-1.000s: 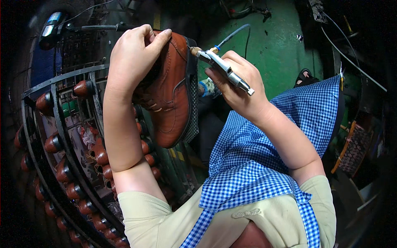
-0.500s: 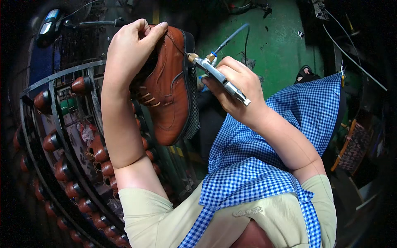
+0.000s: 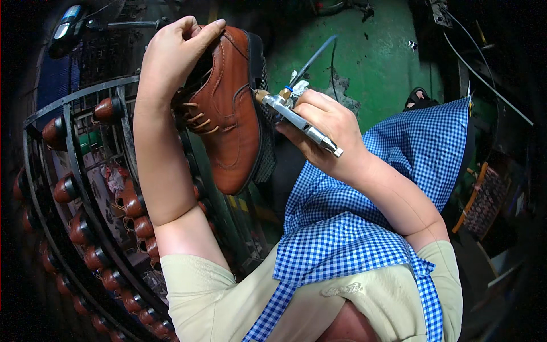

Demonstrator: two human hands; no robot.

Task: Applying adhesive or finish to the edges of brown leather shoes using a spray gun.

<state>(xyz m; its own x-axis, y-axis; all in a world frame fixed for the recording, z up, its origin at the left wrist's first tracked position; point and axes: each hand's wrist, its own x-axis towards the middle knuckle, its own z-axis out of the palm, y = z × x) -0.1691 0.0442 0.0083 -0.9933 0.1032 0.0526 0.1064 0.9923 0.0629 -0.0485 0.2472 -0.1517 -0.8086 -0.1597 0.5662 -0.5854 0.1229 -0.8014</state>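
Note:
A brown leather lace-up shoe [image 3: 231,151] hangs toe toward me, its dark sole on the right side. At its heel end, my left hand [image 3: 174,54] grips the collar between thumb and bent fingers; part of that grip is hidden. My right hand [image 3: 330,128] is wrapped round a silver spray gun [image 3: 299,121] with a brass nozzle. The nozzle tip points left at the shoe's side, very close to where upper meets sole; whether it touches, I cannot tell. From the gun's fitting a thin hose [image 3: 313,57] runs up and away.
On the left stands a curved metal rack [image 3: 71,122] bearing many brown shoes [image 3: 82,228] in rows. A dark, shiny device [image 3: 68,28] sits at the far left. Beyond my right hand lies the green floor [image 3: 382,62]. A blue checked apron [image 3: 416,142] covers my lap.
The shoe and my left hand have shifted slightly left and up, and the shoe has turned a little. My right hand with the spray gun has moved slightly, its nozzle staying by the shoe.

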